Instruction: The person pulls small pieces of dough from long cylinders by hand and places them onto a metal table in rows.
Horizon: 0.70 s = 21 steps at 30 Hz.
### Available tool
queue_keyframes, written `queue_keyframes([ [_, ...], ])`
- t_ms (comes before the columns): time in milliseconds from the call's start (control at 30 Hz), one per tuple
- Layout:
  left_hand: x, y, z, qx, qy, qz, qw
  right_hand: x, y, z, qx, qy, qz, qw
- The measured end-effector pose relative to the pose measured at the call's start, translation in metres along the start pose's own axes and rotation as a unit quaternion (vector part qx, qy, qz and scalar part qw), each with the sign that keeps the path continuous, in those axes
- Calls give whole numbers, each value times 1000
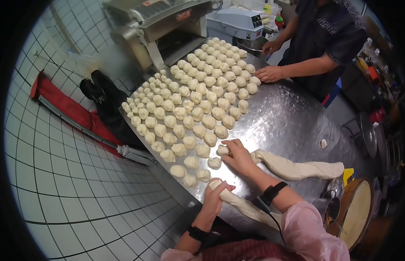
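Observation:
My left hand [214, 195] is wrapped round the end of a long dough rope [246, 206], near the front edge of the steel table. The rope runs to the right, passing under my right forearm. Farther in, my right hand [239, 157] has its thumb and fingers about a small dough piece [222, 150] at the edge of the rows. Just below that hand lies another dough piece [214, 163]. Many similar dough pieces [198, 114] stand in rows over the table's left and back. A second, thicker dough rope [294, 168] rests right of my right hand.
The steel table [281, 117] has a small dough scrap [324, 143] at its right. A person [326, 43] stands across it, one hand [269, 73] by the rows. A dough machine [161, 26] is at the back; a metal pot [328, 208] and round wooden-rimmed container [358, 213] are at right.

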State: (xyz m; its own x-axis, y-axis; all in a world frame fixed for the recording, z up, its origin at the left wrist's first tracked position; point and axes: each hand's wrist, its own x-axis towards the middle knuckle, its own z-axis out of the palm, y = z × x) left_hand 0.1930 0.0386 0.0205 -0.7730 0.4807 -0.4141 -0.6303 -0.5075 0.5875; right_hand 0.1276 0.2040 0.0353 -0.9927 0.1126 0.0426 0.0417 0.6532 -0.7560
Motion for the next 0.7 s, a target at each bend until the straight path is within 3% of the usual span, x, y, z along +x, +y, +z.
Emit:
queue_keyframes([
  [67,1,-1,1,-20,34,3,999,-3,-1,0,62,24,-30,997],
  [200,3,-2,14,-53,33,10,998,6,16,9,10,-10,-44,999],
  [367,5,-3,13,-44,32,10,998,-27,1,-38,90,-23,-11,996],
  [433,5,-7,18,-46,51,-4,998,-53,-8,-55,198,-262,83,941],
  [500,10,-13,28,61,12,24,998,-63,-30,-63,191,-342,81,917],
  [533,11,-12,32,119,-5,39,992,-69,-29,-59,150,-298,69,940],
  [667,6,-9,36,110,-32,99,988,-72,-19,-59,80,-218,12,973],
  [700,6,-12,28,128,-111,24,985,-73,-20,-61,79,-219,10,972],
])
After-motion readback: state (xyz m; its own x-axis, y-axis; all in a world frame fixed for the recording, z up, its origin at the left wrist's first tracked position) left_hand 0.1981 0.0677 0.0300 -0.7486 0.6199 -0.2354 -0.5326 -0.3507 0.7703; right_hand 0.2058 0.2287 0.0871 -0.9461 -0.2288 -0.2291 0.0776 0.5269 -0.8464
